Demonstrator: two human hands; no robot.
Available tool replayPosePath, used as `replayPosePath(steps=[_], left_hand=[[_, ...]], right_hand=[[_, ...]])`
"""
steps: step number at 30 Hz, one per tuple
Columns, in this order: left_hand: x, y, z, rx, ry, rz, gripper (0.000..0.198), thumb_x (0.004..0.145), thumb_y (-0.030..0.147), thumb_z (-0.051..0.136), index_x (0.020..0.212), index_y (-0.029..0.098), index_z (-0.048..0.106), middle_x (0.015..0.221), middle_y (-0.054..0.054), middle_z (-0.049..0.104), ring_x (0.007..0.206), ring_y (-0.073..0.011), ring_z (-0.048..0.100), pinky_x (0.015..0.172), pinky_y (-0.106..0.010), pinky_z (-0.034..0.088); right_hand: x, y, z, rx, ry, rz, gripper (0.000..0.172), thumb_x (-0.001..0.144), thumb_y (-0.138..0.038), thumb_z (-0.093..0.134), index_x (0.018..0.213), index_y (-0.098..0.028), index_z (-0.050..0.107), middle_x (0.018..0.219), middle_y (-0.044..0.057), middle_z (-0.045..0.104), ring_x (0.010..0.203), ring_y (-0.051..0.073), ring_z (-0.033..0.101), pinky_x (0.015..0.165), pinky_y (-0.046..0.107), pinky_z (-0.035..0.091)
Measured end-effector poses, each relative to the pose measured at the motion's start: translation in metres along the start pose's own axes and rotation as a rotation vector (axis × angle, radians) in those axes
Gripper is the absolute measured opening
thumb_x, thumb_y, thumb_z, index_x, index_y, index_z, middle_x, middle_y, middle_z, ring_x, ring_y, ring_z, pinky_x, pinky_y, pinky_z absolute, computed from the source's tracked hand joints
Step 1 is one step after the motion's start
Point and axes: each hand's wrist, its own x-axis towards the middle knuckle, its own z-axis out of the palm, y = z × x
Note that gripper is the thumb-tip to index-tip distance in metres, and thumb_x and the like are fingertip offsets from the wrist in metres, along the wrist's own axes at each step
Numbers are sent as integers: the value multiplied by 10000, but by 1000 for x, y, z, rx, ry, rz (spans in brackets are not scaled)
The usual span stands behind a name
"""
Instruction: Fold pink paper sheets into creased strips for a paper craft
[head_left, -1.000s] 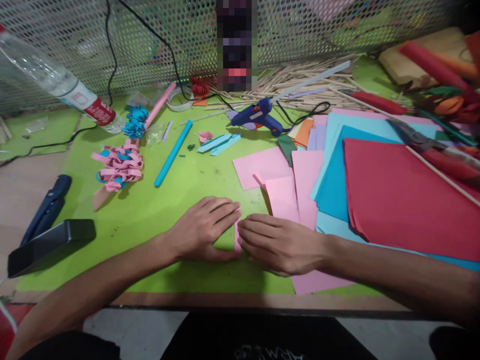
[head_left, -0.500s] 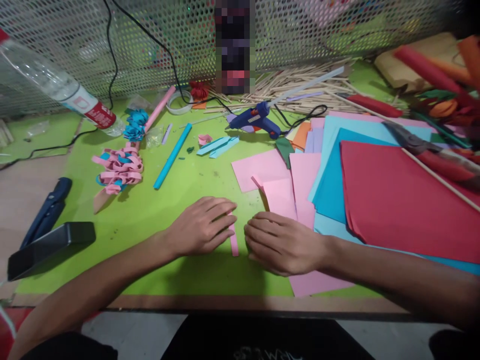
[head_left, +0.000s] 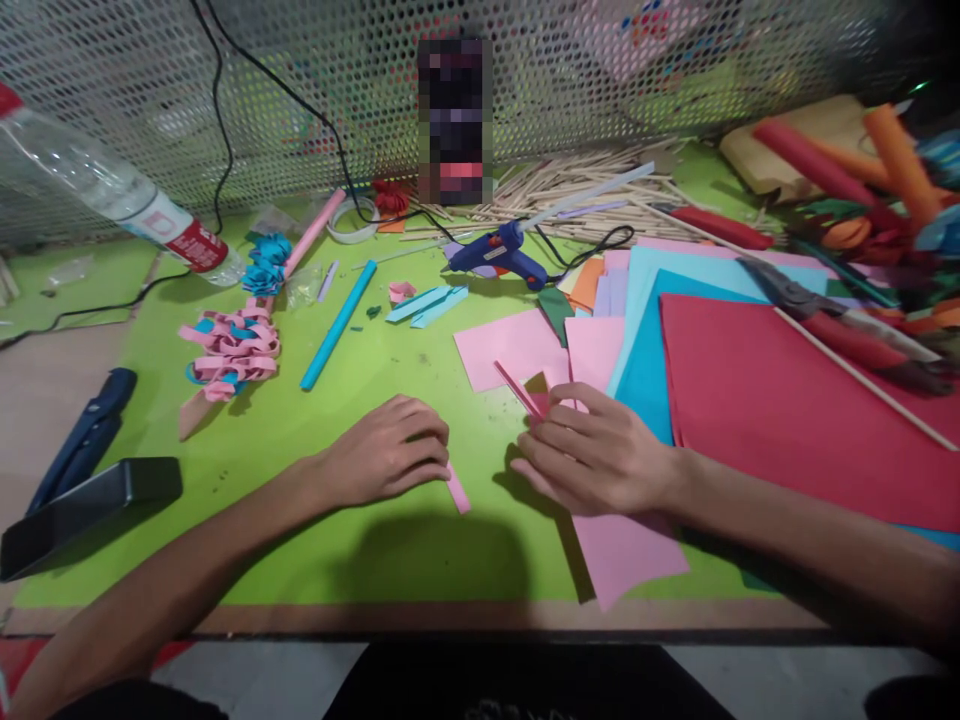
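Note:
My left hand [head_left: 390,455] rests on the green mat with its fingers curled over one end of a folded pink paper strip [head_left: 457,491], which sticks out to the right of the fingertips. My right hand [head_left: 596,455] is a little to the right, its fingers pinched on the lifted edge of a pink paper sheet [head_left: 622,555]; a thin folded pink edge [head_left: 517,388] stands up just beyond the fingertips. More pink sheets [head_left: 502,345] lie flat behind it.
Red [head_left: 787,400], blue and pale sheets are stacked at the right under a wooden stick and pliers [head_left: 817,310]. A blue glue gun [head_left: 495,255], a blue paper roll [head_left: 337,325], pink-and-blue curls [head_left: 232,345], a plastic bottle [head_left: 112,195], a stapler [head_left: 82,505] and a skewer pile surround the mat.
My right hand has left the strip and moved right and up, lifting the edge of the pink sheet. My left hand has drawn the strip slightly left and closed over it.

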Motion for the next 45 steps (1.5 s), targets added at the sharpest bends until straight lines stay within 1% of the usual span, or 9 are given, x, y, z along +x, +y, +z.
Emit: replayPosePath(steps=[6, 11, 15, 18, 21, 23, 27, 34, 45], left_hand=[[-4, -8, -2, 14, -33, 57, 239, 955, 374, 604, 1137, 232, 665, 1076, -81, 665, 993, -207, 606, 879, -361, 478], [-3, -5, -2, 40, 18, 63, 176, 953, 350, 616, 1042, 221, 695, 1009, -61, 698, 934, -184, 632, 839, -346, 479], [0, 3, -1, -61, 100, -12, 141, 957, 295, 615, 1031, 210, 700, 943, -37, 730, 858, -158, 663, 809, -331, 493], [4, 9, -1, -374, 222, -283, 155, 945, 311, 631, 985, 183, 708, 882, -42, 734, 787, -138, 676, 716, -273, 530], [10, 13, -1, -808, 377, -584, 218, 898, 362, 687, 924, 145, 689, 765, -41, 718, 610, -120, 658, 574, -244, 554], [13, 12, 1, -1038, 480, -670, 257, 857, 377, 729, 897, 131, 668, 741, -49, 720, 593, -136, 681, 558, -251, 584], [16, 10, 5, -1268, 584, -717, 294, 758, 355, 819, 847, 130, 651, 753, -47, 731, 666, -179, 730, 603, -282, 635], [20, 16, 9, -1239, 585, -699, 290, 692, 348, 858, 807, 124, 714, 767, -29, 730, 646, -150, 713, 609, -266, 642], [19, 31, 11, -993, 480, -629, 202, 742, 335, 825, 795, 148, 770, 768, -58, 761, 687, -168, 717, 669, -279, 612]], right_hand=[[14, 10, -11, -9, -191, 315, 311, 978, -247, 495, 711, -174, 638, 613, 21, 629, 555, 144, 519, 667, 345, 398], [32, 22, -3, -141, -516, 564, 249, 926, -281, 536, 738, -161, 646, 626, 62, 671, 478, 138, 501, 512, 308, 212], [37, 29, 5, -169, -586, 637, 246, 884, -254, 548, 674, -160, 637, 583, 65, 651, 449, 134, 508, 489, 300, 153], [38, 29, 3, -42, -473, 692, 246, 881, -265, 569, 674, -169, 660, 617, 45, 668, 504, 138, 546, 494, 290, 208], [40, 20, -4, 284, -191, 734, 192, 902, -291, 598, 788, -190, 715, 700, 12, 703, 578, 123, 573, 547, 266, 343], [44, 12, -7, 533, -66, 774, 197, 915, -300, 610, 796, -194, 726, 713, 2, 710, 567, 103, 555, 553, 250, 384], [50, -4, -6, 900, -48, 872, 201, 917, -280, 622, 780, -182, 732, 612, -13, 672, 534, 99, 546, 526, 240, 398], [53, -20, 3, 1052, -16, 973, 202, 882, -313, 666, 764, -158, 720, 613, -4, 677, 527, 97, 580, 495, 217, 417], [48, -28, 11, 920, 4, 908, 241, 866, -319, 672, 687, -158, 647, 587, -13, 628, 503, 74, 495, 466, 215, 346]])
